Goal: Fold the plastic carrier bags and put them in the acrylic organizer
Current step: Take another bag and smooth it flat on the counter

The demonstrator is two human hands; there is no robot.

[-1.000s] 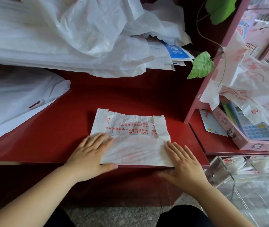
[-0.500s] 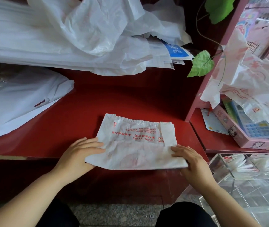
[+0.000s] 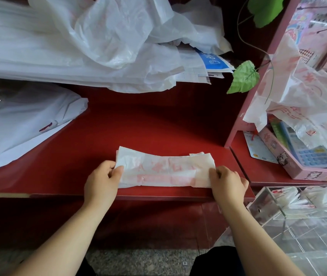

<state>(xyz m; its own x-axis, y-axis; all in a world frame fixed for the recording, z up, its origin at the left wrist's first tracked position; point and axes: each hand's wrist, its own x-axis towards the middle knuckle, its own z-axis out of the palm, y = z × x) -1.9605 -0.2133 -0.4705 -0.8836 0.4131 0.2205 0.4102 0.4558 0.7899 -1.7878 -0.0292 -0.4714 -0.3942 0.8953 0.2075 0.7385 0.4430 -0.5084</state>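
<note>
Because the acrylic organizer sits nearest, low on the right below the counter edge, with folded bags in its far compartments, a finished bundle has only a short trip to make. Just beyond it, at the near edge of the red counter, the left hand pinches the left end of the carrier bag, thumb on top and fingers curled under. The right hand grips the right end with curled fingers. The bag is a narrow red-printed band, its far side raised a little, so I judge a lengthwise fold is in hand. Next it wants pressing flat and folding end to end, small enough for a compartment. Farther off, flat white bags lie left, and a loose heap of bags waits at the back.
</note>
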